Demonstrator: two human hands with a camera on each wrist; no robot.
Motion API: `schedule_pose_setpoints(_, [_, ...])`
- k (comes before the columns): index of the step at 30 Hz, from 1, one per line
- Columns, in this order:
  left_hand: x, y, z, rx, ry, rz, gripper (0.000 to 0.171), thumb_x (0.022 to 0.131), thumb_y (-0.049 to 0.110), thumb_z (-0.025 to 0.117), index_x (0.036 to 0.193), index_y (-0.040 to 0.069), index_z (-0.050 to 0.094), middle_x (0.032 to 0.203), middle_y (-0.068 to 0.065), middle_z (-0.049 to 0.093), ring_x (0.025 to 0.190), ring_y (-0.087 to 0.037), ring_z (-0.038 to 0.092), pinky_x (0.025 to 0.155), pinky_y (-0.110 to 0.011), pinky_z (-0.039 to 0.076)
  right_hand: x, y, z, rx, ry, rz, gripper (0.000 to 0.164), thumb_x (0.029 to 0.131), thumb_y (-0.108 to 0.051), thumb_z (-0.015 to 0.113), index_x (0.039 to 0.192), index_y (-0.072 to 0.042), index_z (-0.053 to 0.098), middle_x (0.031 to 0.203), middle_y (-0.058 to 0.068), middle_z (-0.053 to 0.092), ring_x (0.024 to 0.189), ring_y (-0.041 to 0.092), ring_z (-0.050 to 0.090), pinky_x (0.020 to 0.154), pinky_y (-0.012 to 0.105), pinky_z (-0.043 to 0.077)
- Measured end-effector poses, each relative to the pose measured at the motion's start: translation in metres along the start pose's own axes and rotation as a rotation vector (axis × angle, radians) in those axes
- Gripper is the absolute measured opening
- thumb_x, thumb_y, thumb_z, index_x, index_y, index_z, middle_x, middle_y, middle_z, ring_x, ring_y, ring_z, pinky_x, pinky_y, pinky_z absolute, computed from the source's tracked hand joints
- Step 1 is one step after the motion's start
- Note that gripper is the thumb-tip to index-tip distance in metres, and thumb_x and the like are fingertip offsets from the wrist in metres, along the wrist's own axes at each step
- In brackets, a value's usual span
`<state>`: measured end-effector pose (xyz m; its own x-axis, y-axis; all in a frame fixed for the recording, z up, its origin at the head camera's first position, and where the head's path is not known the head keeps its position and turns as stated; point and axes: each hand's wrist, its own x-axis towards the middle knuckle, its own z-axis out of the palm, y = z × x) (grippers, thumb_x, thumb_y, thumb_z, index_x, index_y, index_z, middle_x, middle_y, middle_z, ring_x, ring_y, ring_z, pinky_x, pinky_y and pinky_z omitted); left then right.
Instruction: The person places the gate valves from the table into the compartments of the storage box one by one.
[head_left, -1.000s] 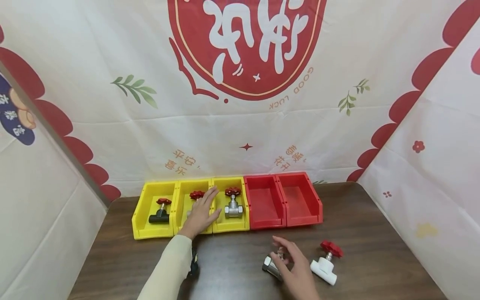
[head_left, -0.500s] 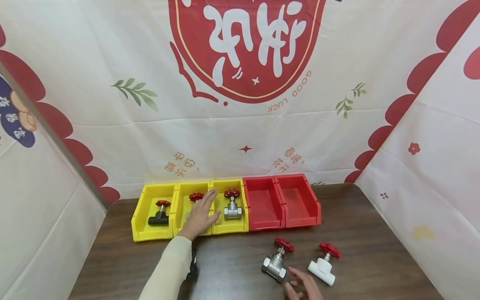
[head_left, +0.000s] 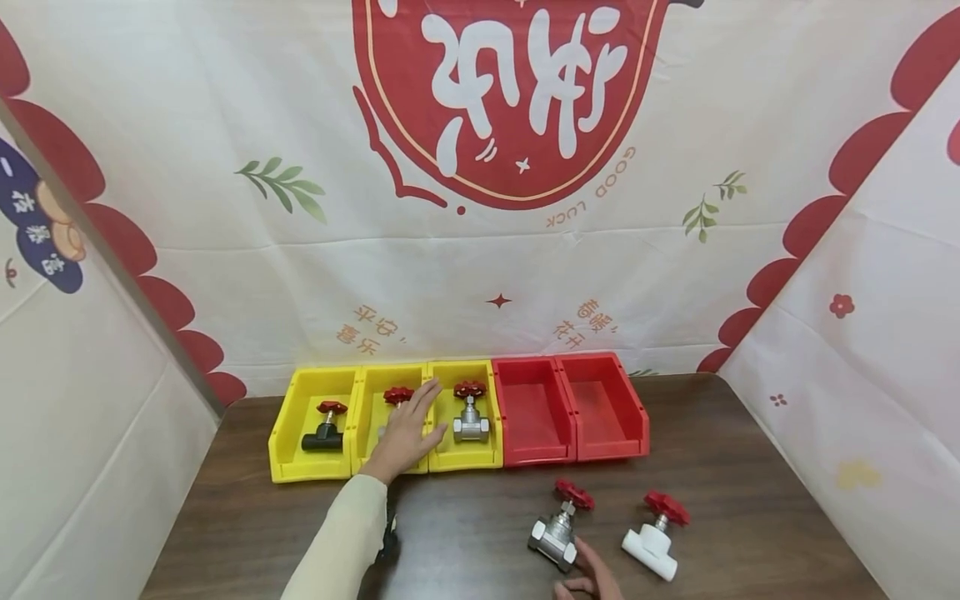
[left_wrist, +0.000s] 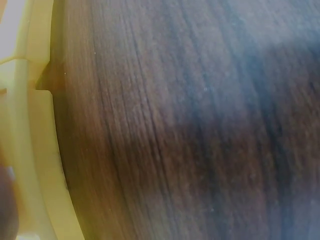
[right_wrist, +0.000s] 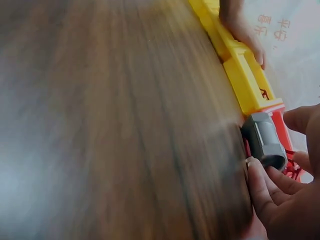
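My left hand (head_left: pixel 403 433) lies over the middle yellow bin (head_left: pixel 371 379), fingers extended across the divider to its right. It partly covers a valve with a red handwheel (head_left: pixel 397 395) in that bin. My right hand (head_left: pixel 588 577) is at the front of the table, its fingertips right at the lower end of a silver metal gate valve (head_left: pixel 557 540) with a red handwheel. In the right wrist view, the loosely bent fingers of the right hand (right_wrist: pixel 290 200) surround the near end of the valve body (right_wrist: pixel 267 137) without a visible grip.
A white plastic valve (head_left: pixel 651 550) lies right of the metal one. The left yellow bin (head_left: pixel 288 458) holds a black valve (head_left: pixel 322 437); the right yellow bin (head_left: pixel 487 458) holds a silver valve (head_left: pixel 470 423). Two red bins (head_left: pixel 536 454) adjoin them. A printed cloth (head_left: pixel 450 283) hangs behind.
My right hand has come off the top of the metal valve, drawn back toward the table's front, then moved slightly left to the valve's lower end. My left hand has stayed on the bin.
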<state>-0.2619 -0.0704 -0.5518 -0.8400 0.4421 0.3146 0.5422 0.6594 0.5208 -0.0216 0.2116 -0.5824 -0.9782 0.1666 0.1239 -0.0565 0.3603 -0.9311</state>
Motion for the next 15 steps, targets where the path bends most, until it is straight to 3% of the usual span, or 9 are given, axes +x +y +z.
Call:
schedule_pose_setpoints(5, [-0.002, 0.001, 0.001, -0.001, 0.009, 0.002, 0.066, 0.095, 0.036, 0.057, 0.151, 0.016, 0.029, 0.157, 0.003, 0.019, 0.134, -0.027, 0.037, 0.102, -0.066, 0.022, 0.004, -0.011, 0.004, 0.106, -0.069, 0.208, 0.07, 0.08, -0.003, 0.072, 0.134, 0.017, 0.03, 0.107, 0.034, 0.054, 0.07, 0.014, 0.067, 0.063, 0.028, 0.053])
schedule_pose_setpoints(7, [-0.003, 0.001, 0.001, -0.004, 0.006, 0.007, 0.066, 0.095, 0.036, 0.057, 0.151, 0.016, 0.028, 0.158, 0.003, 0.018, 0.134, -0.028, 0.036, 0.102, -0.067, 0.022, 0.007, -0.01, 0.005, 0.088, -0.076, 0.222, 0.07, 0.08, -0.004, 0.072, 0.134, 0.017, 0.031, 0.102, 0.028, 0.057, 0.068, 0.014, 0.067, 0.061, 0.027, 0.052])
schedule_pose_setpoints(9, [-0.003, 0.0, 0.001, -0.001, 0.004, 0.009, 0.066, 0.095, 0.037, 0.057, 0.151, 0.016, 0.028, 0.158, 0.003, 0.018, 0.134, -0.028, 0.036, 0.101, -0.067, 0.023, 0.008, -0.006, 0.006, 0.063, -0.055, 0.178, 0.067, 0.079, -0.002, 0.072, 0.132, 0.016, 0.035, 0.096, 0.022, 0.059, 0.065, 0.012, 0.067, 0.059, 0.025, 0.052])
schedule_pose_setpoints(13, [-0.002, 0.001, 0.0, 0.007, 0.007, 0.001, 0.066, 0.095, 0.036, 0.058, 0.151, 0.016, 0.029, 0.158, 0.003, 0.018, 0.135, -0.027, 0.035, 0.1, -0.069, 0.022, 0.006, 0.009, 0.012, -0.033, 0.048, -0.044, 0.063, 0.074, 0.005, 0.075, 0.128, 0.009, 0.044, 0.076, 0.004, 0.066, 0.056, 0.003, 0.064, 0.059, 0.017, 0.049])
schedule_pose_setpoints(15, [0.0, 0.001, -0.001, 0.012, 0.008, 0.0, 0.066, 0.095, 0.034, 0.058, 0.151, 0.015, 0.029, 0.158, 0.004, 0.018, 0.135, -0.027, 0.035, 0.101, -0.068, 0.022, 0.005, 0.011, 0.014, -0.074, 0.084, -0.102, 0.064, 0.072, 0.005, 0.076, 0.128, 0.005, 0.046, 0.066, -0.007, 0.065, 0.054, 0.0, 0.062, 0.062, 0.012, 0.046])
